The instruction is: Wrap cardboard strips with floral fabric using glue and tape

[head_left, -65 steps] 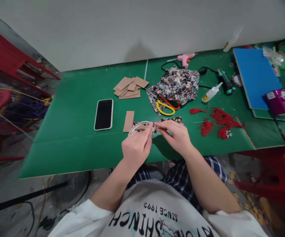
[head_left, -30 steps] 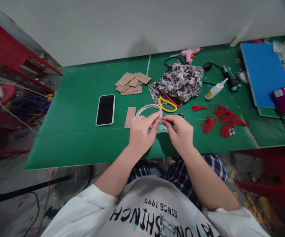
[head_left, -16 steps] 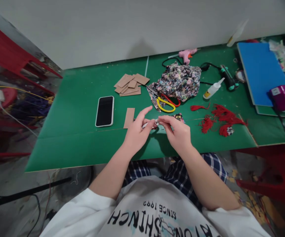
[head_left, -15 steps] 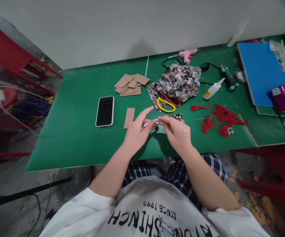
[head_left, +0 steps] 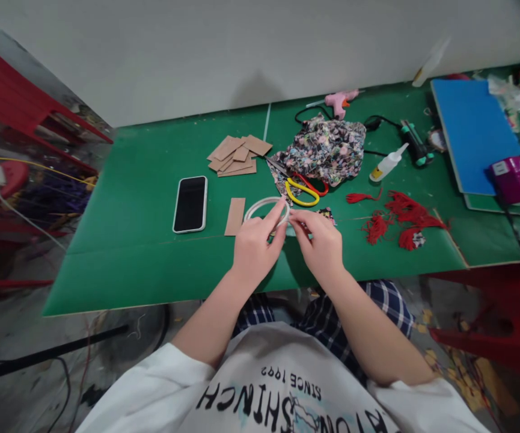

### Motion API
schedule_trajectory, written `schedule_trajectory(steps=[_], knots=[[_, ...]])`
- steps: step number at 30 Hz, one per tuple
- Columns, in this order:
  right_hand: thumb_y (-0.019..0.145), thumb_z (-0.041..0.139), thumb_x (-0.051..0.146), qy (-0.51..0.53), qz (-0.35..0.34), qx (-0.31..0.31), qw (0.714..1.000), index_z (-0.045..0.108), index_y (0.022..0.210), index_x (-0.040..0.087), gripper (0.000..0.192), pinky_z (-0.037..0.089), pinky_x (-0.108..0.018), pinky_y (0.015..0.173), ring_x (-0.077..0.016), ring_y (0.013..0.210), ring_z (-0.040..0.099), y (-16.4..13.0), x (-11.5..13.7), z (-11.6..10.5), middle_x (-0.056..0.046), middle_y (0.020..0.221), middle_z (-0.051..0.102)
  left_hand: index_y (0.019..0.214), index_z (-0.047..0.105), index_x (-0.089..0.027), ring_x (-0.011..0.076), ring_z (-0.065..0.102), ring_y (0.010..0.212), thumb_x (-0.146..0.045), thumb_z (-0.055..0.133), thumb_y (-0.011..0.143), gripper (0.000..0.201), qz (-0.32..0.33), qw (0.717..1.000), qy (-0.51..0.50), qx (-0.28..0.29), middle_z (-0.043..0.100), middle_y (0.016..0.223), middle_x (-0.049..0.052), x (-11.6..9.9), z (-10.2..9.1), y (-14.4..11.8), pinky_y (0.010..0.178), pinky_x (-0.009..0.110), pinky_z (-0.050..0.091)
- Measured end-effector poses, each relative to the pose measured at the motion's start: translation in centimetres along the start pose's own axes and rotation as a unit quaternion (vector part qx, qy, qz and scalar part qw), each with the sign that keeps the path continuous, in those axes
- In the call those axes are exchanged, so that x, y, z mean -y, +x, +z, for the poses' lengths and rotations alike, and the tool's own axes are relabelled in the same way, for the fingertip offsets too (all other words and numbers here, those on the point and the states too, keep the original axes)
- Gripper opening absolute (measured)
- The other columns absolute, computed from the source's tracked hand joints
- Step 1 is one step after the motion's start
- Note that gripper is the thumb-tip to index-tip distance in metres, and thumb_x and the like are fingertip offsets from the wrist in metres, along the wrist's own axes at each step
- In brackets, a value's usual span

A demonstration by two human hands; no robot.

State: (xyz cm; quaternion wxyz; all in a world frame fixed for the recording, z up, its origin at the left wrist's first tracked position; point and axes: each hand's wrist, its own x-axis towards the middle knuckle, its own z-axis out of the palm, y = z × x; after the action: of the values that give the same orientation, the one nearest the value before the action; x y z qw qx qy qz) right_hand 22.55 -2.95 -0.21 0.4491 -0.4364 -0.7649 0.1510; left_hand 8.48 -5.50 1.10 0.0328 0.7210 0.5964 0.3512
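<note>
My left hand (head_left: 256, 248) is closed on a thin white ring (head_left: 255, 208) that looks like a roll of tape, index finger and thumb at its right side. The ring is tilted up so its round opening shows. My right hand (head_left: 321, 239) pinches at the ring's right edge; what lies between those fingertips is too small to make out. Behind the right hand a piece of dark floral fabric (head_left: 328, 215) lies on the table, mostly hidden. To the left of the ring rests a single brown cardboard strip (head_left: 235, 216).
Beyond the hands lie scissors (head_left: 302, 193), crumpled floral cloth (head_left: 329, 147) and a cardboard pile (head_left: 237, 155). A phone (head_left: 190, 204) sits left. To the right are red tassels (head_left: 404, 210), a glue bottle (head_left: 388, 163), a pink glue gun (head_left: 339, 103) and a blue board (head_left: 471, 132).
The white ring has turned from nearly edge-on to showing its round opening. My left hand has rolled over, its index finger coming down onto the ring. My right hand stays pinched close beside it.
</note>
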Motion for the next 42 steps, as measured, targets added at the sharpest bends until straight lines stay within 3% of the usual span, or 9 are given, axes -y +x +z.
schedule_trajectory(steps=[12,15,19,22,25,28,35,39,42], knots=[[0.078,0.053,0.022,0.136,0.151,0.036,0.978,0.057,0.075,0.019,0.006,0.046,-0.021,0.052,-0.0109,0.065,0.054,0.4,0.2,0.2,-0.001,0.074,0.059,0.133,0.041,-0.02,0.0134,0.055,0.064,-0.022,0.05,0.087,0.047,0.144,0.984,0.083,-0.067,0.067,0.071,-0.001,0.2,0.3,0.5,0.073,0.029,0.037],[0.074,0.055,0.026,0.272,0.263,0.076,0.923,0.056,0.072,0.019,0.007,0.047,-0.023,0.052,-0.0107,0.061,0.053,0.5,0.2,0.3,0.001,0.068,0.057,0.134,0.039,-0.021,0.0128,0.054,0.063,-0.023,0.055,0.084,0.052,0.197,0.97,0.082,-0.116,0.067,0.071,-0.002,0.8,0.7,0.8,0.071,0.028,0.035],[0.071,0.059,0.031,0.457,0.385,0.092,0.796,0.055,0.069,0.018,0.014,0.048,-0.024,0.052,-0.0097,0.056,0.053,0.7,0.0,1.0,0.003,0.061,0.056,0.133,0.04,-0.021,0.0119,0.051,0.059,-0.019,0.058,0.082,0.054,0.281,0.944,0.088,-0.149,0.065,0.069,-0.003,1.3,1.0,1.2,0.066,0.028,0.032],[0.066,0.065,0.029,0.485,0.431,0.046,0.76,0.055,0.066,0.018,0.015,0.048,-0.022,0.051,-0.0077,0.054,0.053,1.0,-0.6,1.1,0.004,0.059,0.056,0.13,0.044,-0.027,0.0111,0.051,0.06,-0.018,0.057,0.083,0.05,0.318,0.931,0.091,-0.155,0.067,0.076,-0.003,1.4,0.6,1.6,0.066,0.029,0.031],[0.063,0.069,0.031,0.491,0.433,0.001,0.756,0.06,0.071,0.017,0.018,0.049,-0.02,0.049,-0.0072,0.055,0.055,1.4,-1.2,0.5,0.004,0.062,0.058,0.131,0.043,-0.027,0.0127,0.052,0.063,-0.023,0.052,0.086,0.046,0.278,0.943,0.11,-0.146,0.066,0.073,-0.002,2.4,0.1,2.7,0.071,0.03,0.031],[0.065,0.07,0.032,0.494,0.403,-0.011,0.77,0.064,0.08,0.018,0.022,0.051,-0.019,0.051,-0.008,0.06,0.06,1.8,-1.5,-0.3,0.002,0.069,0.064,0.133,0.041,-0.02,0.017,0.053,0.068,-0.025,0.042,0.091,0.043,0.189,0.965,0.174,-0.059,0.063,0.066,0.002,4.8,0.5,4.5,0.072,0.033,0.031],[0.066,0.07,0.029,0.444,0.354,-0.029,0.823,0.063,0.082,0.017,0.021,0.054,-0.023,0.059,-0.0084,0.058,0.063,1.8,-1.7,-0.5,0.001,0.068,0.068,0.132,0.044,-0.016,0.0234,0.055,0.085,-0.024,0.042,0.088,0.044,0.14,0.966,0.205,0.078,0.066,0.079,0.008,7.7,2.9,6.4,0.085,0.04,0.035],[0.067,0.069,0.03,0.447,0.338,-0.009,0.828,0.056,0.092,0.02,0.031,0.054,-0.025,0.06,-0.0094,0.058,0.063,1.9,-1.8,-0.7,0.004,0.066,0.066,0.111,0.061,-0.016,0.0251,0.052,0.105,-0.029,0.049,0.085,0.032,0.091,0.993,0.061,0.035,0.061,0.114,0.012,5.5,2.4,5.7,0.097,0.045,0.032],[0.067,0.069,0.03,0.461,0.328,0.013,0.825,0.045,0.102,0.023,0.043,0.054,-0.025,0.06,-0.0103,0.059,0.063,2.0,-1.7,-0.6,0.007,0.065,0.065,0.092,0.067,-0.017,0.0192,0.06,0.093,-0.033,0.049,0.086,0.025,0.007,0.983,-0.166,0.073,0.068,0.095,0.007,3.1,1.6,4.8,0.085,0.034,0.045]])
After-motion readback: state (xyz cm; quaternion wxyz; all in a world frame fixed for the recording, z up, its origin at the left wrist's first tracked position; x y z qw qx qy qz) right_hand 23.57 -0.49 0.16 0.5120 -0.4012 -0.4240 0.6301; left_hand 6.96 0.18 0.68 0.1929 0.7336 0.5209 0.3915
